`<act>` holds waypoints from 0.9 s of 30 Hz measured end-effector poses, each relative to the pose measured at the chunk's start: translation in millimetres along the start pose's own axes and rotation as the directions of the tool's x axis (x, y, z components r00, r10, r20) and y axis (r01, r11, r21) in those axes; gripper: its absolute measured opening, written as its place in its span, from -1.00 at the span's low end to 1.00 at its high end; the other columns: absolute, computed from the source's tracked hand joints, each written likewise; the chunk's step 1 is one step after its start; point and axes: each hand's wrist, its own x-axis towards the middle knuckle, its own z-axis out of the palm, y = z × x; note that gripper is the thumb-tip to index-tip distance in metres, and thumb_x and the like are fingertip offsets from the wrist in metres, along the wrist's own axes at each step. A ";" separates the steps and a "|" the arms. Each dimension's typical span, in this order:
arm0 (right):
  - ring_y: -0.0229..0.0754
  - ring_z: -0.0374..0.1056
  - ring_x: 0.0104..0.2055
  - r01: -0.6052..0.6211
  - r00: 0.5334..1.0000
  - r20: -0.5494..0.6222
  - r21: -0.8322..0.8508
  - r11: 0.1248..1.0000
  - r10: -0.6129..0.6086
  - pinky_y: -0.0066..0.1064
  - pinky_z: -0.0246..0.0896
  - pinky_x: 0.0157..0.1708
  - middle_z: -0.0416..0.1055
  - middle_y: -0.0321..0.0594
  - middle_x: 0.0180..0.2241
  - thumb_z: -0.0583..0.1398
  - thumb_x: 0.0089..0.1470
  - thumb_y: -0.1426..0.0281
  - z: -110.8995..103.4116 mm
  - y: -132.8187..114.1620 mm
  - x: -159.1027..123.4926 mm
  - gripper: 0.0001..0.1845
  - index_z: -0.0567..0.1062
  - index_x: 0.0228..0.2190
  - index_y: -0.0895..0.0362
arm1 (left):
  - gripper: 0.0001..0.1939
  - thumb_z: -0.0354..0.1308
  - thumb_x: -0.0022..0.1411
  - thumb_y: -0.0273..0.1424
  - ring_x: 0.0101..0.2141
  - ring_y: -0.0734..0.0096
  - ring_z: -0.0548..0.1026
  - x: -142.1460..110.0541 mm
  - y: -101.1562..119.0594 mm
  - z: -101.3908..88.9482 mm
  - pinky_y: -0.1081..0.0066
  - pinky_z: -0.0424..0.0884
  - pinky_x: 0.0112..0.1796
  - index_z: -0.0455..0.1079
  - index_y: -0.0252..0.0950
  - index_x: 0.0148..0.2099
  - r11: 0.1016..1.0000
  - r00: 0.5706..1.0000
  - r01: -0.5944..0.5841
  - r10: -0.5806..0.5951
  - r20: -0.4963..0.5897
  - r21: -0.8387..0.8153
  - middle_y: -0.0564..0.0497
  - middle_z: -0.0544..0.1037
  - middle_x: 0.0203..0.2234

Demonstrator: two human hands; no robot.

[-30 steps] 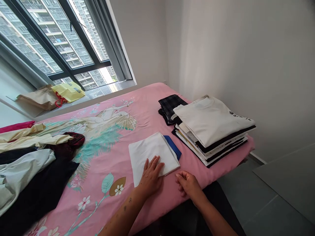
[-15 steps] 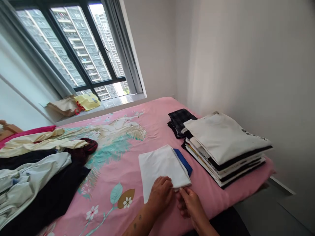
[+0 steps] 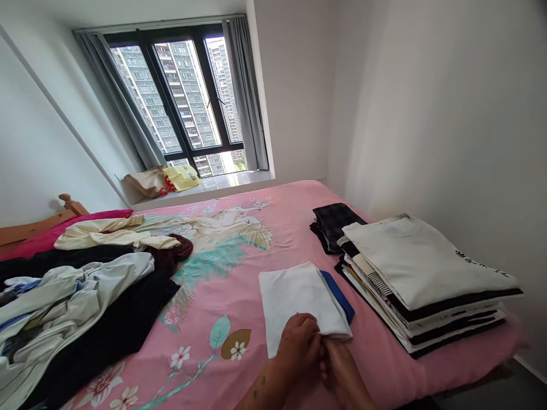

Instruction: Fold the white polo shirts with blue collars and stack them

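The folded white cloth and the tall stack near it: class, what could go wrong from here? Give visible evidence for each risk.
1. The tall stack might slip or topple: its layers are uneven and it sits near the edge of the bed.
2. The white cloth could crease, as the left hand and right hand work close together at its near edge.
3. The blue cloth, poking out beside it, might get dragged along.

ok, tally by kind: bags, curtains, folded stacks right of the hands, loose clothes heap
Bags: 2 (brown bag, yellow bag)
Curtains: 2 (left curtain, right curtain)
Folded stacks: 2 (tall stack, plaid-topped stack)
Loose clothes heap: 1
Total: 7
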 end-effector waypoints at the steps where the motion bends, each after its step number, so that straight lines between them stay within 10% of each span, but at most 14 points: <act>1: -0.45 0.07 -0.75 -0.022 1.000 0.002 -0.037 0.999 0.022 -0.63 -0.12 -0.76 0.15 -0.43 -0.72 0.14 0.00 0.21 0.5 1.3 -0.1 -0.70 0.21 -0.60 0.12 | -0.85 0.01 0.09 -0.57 -0.23 0.31 0.43 -1.8 -0.3 1.7 0.27 0.39 -0.14 0.34 -0.23 -0.36 1.000 1.000 0.001 -0.001 0.012 0.012 -0.03 0.50 -0.28; 10: -0.41 0.11 -0.75 0.004 1.000 0.010 -0.301 0.954 -0.001 -0.61 -0.14 -0.84 0.32 -0.37 -0.58 0.15 -0.03 0.12 -52.6 -22.0 -15.0 -0.65 0.34 -0.33 0.14 | -0.59 -0.02 0.15 -0.51 0.17 0.25 0.21 -23.7 -10.5 -13.8 0.09 0.06 0.19 0.31 -0.20 0.05 0.974 0.954 -0.165 0.118 0.276 0.155 -0.08 0.36 0.11; 17: -0.29 0.39 -0.49 0.071 0.989 -0.117 -0.129 0.989 -0.087 -0.51 0.19 -0.75 0.30 -0.06 0.02 0.25 -0.13 0.17 -71.2 -48.7 -16.5 -0.35 0.20 -0.02 0.08 | -0.21 0.13 0.02 -0.37 0.28 0.09 -0.11 -1.4 -14.8 4.6 -0.09 -0.19 0.21 -0.02 -0.23 0.30 0.926 0.945 -0.142 0.021 0.327 0.351 -0.12 -0.04 0.30; 27: -0.50 0.02 -0.75 0.078 0.997 0.023 -0.146 0.986 -0.075 -0.67 -0.33 -0.82 0.25 -0.45 -0.61 0.25 -0.14 0.15 -55.4 -56.6 14.8 -0.65 0.29 -0.48 0.15 | -0.29 0.06 0.12 -0.29 0.27 0.08 -0.04 12.0 7.7 57.4 -0.12 -0.17 0.19 0.00 -0.31 0.30 0.922 0.972 0.004 -0.094 0.214 0.387 -0.18 0.03 0.28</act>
